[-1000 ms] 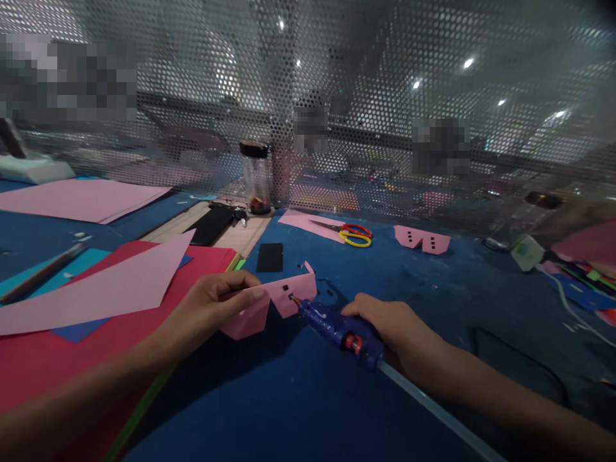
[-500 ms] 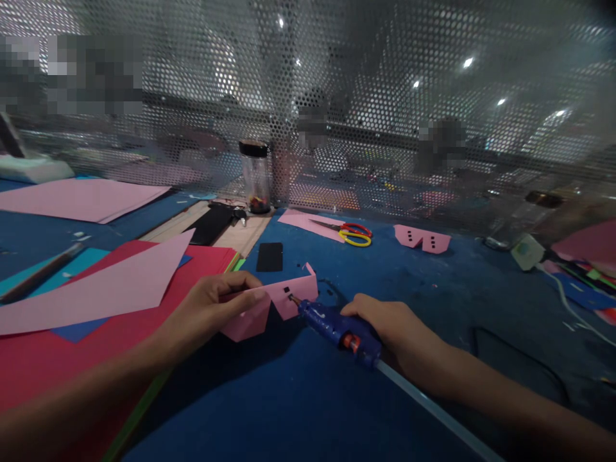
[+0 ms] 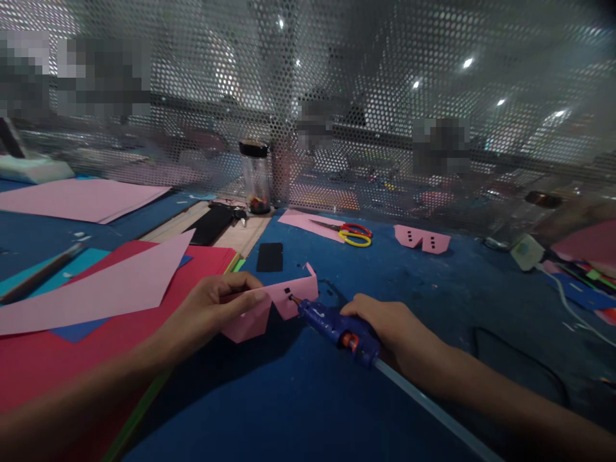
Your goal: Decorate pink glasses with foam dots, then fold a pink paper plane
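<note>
Between the thumb and fingers of my left hand (image 3: 219, 301) is a folded pink paper cutout (image 3: 250, 321), held just above the blue table. A small black square (image 3: 287, 290) sits on its right half. My right hand (image 3: 392, 327) is wrapped round a blue hot glue gun (image 3: 332, 324); a long clear glue stick (image 3: 428, 407) runs out of its back. The gun's nozzle meets the cutout just below the black square. Farther back lies a similar pink cutout (image 3: 422, 239) with several black squares on it. A black paper piece (image 3: 270, 256) lies behind my left hand.
Red-and-yellow scissors (image 3: 355, 234) rest on a pink strip (image 3: 301, 219) near the perforated metal screen (image 3: 337, 115). A lidded jar (image 3: 257, 179) and a black phone (image 3: 212, 223) stand left of them. Coloured sheets (image 3: 192, 269) cover the left side; a cable (image 3: 520, 356) lies at right.
Almost nothing differs. Both hands, the pink cutout and the glue gun keep nearly the same positions, with the nozzle still at the cutout.
</note>
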`<state>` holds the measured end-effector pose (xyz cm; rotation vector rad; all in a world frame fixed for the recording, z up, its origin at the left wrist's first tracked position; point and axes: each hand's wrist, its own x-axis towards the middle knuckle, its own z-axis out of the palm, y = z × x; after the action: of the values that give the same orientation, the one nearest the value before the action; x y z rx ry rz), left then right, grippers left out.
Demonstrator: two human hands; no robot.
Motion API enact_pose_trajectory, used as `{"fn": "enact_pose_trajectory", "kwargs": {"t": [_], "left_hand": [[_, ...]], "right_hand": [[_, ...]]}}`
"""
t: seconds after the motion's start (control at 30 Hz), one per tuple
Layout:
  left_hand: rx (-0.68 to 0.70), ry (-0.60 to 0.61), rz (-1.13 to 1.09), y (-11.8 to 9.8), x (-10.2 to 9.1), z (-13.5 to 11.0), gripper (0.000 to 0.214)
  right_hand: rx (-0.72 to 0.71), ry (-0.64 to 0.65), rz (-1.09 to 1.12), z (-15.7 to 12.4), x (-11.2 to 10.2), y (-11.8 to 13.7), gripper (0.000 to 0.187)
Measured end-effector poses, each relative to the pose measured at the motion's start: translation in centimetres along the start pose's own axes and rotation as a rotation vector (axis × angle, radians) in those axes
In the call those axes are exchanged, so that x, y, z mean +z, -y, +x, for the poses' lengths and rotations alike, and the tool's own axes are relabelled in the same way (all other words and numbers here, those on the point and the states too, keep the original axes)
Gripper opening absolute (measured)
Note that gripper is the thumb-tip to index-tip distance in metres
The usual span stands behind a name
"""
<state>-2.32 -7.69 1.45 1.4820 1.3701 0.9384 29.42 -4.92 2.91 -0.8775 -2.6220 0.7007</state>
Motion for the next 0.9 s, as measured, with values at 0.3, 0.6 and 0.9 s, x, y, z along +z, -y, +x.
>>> {"fn": "enact_pose_trajectory", "kwargs": {"t": [0.3, 0.6, 0.9], "left_hand": [[0.006, -0.001, 0.029, 0.02, -0.13, 0.07, 0.032], [-0.001, -0.017, 0.03, -0.11, -0.02, 0.0, 0.028], [-0.005, -0.005, 0.01, -0.03, 0.0, 0.0, 0.031]], "right_hand": [[0.0, 0.008, -0.002, -0.12, 0.09, -0.05, 0.049], [-0.008, 0.02, -0.013, 0.17, -0.13, 0.32, 0.035], [-0.003, 0.013, 0.012, 0.09, 0.09, 0.19, 0.037]]}}
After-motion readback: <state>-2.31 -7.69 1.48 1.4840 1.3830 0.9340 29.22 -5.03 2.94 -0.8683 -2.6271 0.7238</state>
